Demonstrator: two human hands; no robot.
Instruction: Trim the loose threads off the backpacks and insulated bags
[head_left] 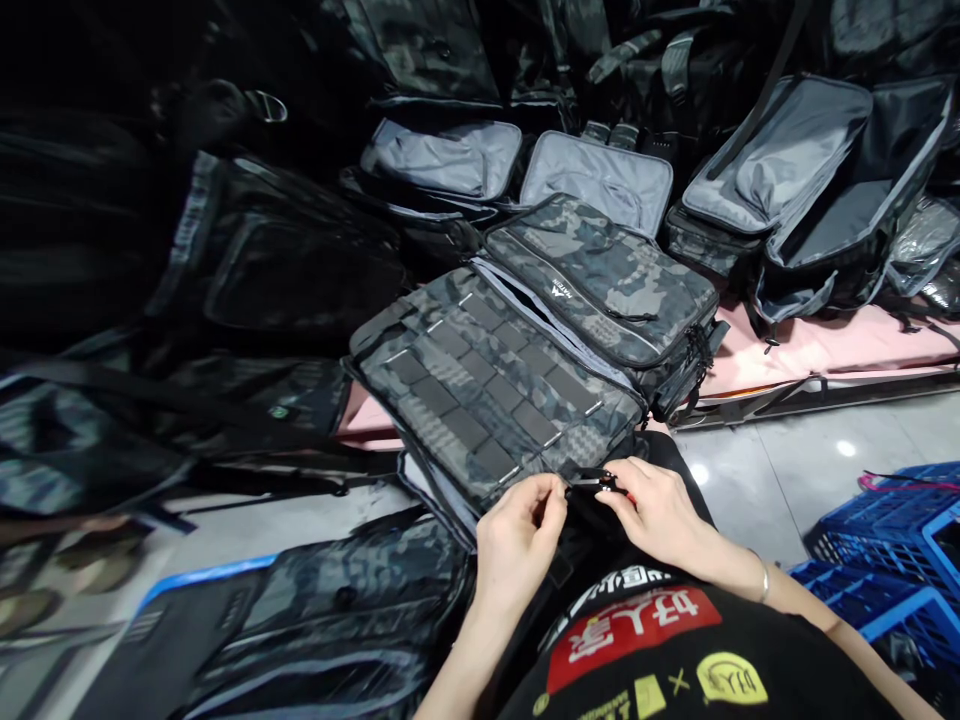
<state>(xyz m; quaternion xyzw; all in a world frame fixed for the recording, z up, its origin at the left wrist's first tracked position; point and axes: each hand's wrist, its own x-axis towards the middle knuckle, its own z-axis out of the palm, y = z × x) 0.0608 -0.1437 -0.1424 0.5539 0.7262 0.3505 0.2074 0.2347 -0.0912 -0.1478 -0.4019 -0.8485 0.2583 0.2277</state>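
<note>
A dark camouflage backpack [495, 380] lies across my lap and the pink-covered surface, its front pocket panel with grey webbing strips turned toward me. In my right hand [660, 505] is a pair of small snips [598, 481], with black and silver blades and a bit of red at the grip. The blades point left, by the backpack's near edge. Close to their tip, my left hand [523, 530] pinches thumb and forefinger together at that edge. What lies between those fingers is too small to make out. The backpack's upper section [600, 270] shows a zipped pocket and a white logo.
Several opened bags with grey lining [600, 180] line the pink surface [750, 350] behind. More dark bags [300, 250] are piled at the left. Another camouflage bag [352, 600] lies at lower left. Blue plastic crates [885, 520] stand on the tiled floor [750, 470] at right.
</note>
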